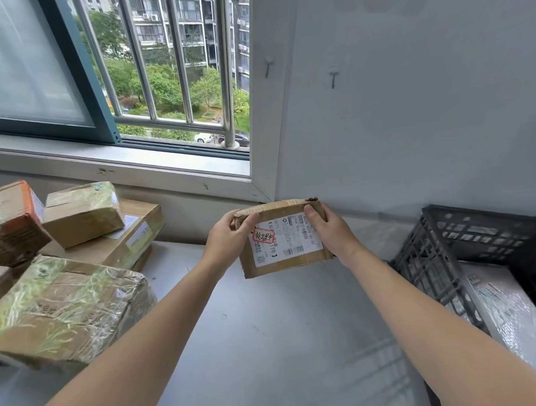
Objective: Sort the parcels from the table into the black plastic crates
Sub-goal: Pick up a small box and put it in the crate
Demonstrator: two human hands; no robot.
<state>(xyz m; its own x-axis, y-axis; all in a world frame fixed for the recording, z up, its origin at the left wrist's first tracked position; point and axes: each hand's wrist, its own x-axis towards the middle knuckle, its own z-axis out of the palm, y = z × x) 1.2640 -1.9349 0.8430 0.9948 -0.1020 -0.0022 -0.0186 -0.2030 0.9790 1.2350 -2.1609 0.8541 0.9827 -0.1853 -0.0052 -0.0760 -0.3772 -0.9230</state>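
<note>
Both hands closed on one small cardboard parcel (285, 239), lifted above the table (266, 341), frame centre. Left hand (228, 238) at its 9 o'clock edge, right hand (331, 234) at 3 o'clock. Parcel pile (69, 260) at 9 o'clock; black crate (441, 266) at 3 o'clock.

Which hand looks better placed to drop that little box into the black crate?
The right hand, probably. It grips the small parcel on the side nearer the black crate, which stands at the person's right. The left hand holds the far side, toward the parcel pile.
</note>
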